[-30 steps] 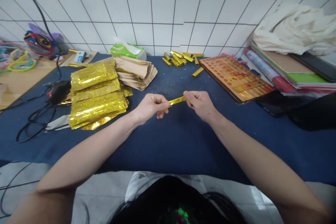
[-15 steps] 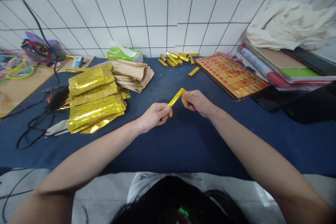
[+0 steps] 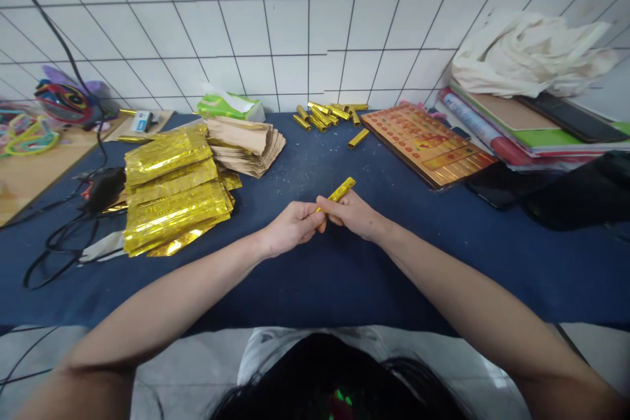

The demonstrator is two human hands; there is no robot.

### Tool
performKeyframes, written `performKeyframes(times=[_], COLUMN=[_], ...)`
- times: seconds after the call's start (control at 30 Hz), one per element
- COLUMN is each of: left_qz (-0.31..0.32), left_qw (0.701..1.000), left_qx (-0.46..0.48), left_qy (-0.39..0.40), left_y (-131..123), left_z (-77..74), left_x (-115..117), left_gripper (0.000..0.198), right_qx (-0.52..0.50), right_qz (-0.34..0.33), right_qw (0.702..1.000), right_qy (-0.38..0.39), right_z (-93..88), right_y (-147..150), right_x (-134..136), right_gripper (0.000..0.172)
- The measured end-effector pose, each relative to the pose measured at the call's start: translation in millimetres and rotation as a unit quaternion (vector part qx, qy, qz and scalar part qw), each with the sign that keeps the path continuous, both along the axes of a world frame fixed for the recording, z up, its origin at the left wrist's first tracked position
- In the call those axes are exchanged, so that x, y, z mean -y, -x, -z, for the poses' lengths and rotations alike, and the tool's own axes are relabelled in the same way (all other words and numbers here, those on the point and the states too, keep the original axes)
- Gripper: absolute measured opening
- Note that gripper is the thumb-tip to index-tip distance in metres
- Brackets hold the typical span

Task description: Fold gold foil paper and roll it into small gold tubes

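Observation:
A slim gold foil roll (image 3: pixel 343 189) slants up and right between my two hands over the blue cloth. Around its lower end, the fingers of my left hand (image 3: pixel 295 226) are closed. My right hand (image 3: pixel 352 212) is closed on the roll a little higher, its thumb close to the left fingertips. Several finished-looking gold rolls (image 3: pixel 322 117) lie in a loose pile near the wall, with a single roll (image 3: pixel 358 138) apart from them. To the left, gold foil sheets (image 3: pixel 172 190) are stacked beside brown paper sheets (image 3: pixel 246 141).
Behind the sheets is a green tissue pack (image 3: pixel 229 107). An orange printed pad (image 3: pixel 428 144) lies at the right, next to stacked books (image 3: pixel 531 121) under a white cloth bag (image 3: pixel 526 56). Black cables (image 3: pixel 54 243) curl at the left on the blue cloth (image 3: pixel 315 289).
My right hand has moved down and left, from the roll's upper end to its lower part beside my left hand. The whole view has shifted slightly.

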State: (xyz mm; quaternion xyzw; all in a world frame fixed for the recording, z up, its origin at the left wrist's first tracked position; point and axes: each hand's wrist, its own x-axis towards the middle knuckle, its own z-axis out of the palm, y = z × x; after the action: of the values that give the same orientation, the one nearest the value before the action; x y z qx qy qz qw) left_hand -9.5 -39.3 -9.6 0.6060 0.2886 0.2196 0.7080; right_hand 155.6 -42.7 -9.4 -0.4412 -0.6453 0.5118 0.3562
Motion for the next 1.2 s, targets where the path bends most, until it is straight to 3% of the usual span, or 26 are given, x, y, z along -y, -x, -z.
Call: performKeyframes(times=[0.17, 0.3, 0.47, 0.7, 0.83, 1.07, 1.2], left_qz=[0.001, 0.011, 0.063, 0.116, 0.143, 0.077, 0.063], left_qw=[1.0, 0.997, 0.988, 0.977, 0.977, 0.99, 0.994], left_qx=[0.002, 0.019, 0.044, 0.055, 0.026, 0.015, -0.011], left_qy=[0.022, 0.067, 0.137, 0.171, 0.157, 0.116, 0.093], left_y=[1, 4, 10, 16, 19, 20, 20], left_z=[-1.9, -3.0, -5.9, -4.8, -2.8, -8.0, -7.4], left_x=[-1, -5, -10, -19, -21, -21, -22], left_gripper=[0.04, 0.036, 0.034, 0.032, 0.034, 0.035, 0.036], right_qx=[-0.034, -0.052, -0.076, -0.072, -0.1, -0.127, -0.075], right_qz=[0.085, 0.097, 0.065, 0.076, 0.12, 0.118, 0.082], right_qw=[0.996, 0.993, 0.995, 0.994, 0.988, 0.985, 0.994], right_qy=[-0.021, -0.044, -0.025, -0.018, -0.005, 0.014, -0.009], right_z=[-5.9, -5.1, -3.9, -5.4, -4.7, -6.4, -10.0], right_y=[-8, -9, -9, -8, -9, -14, -17], right_x=[-6, -6, -5, -5, -7, -12, -10], right_gripper=[0.054, 0.053, 0.056, 0.056, 0.052, 0.061, 0.059])
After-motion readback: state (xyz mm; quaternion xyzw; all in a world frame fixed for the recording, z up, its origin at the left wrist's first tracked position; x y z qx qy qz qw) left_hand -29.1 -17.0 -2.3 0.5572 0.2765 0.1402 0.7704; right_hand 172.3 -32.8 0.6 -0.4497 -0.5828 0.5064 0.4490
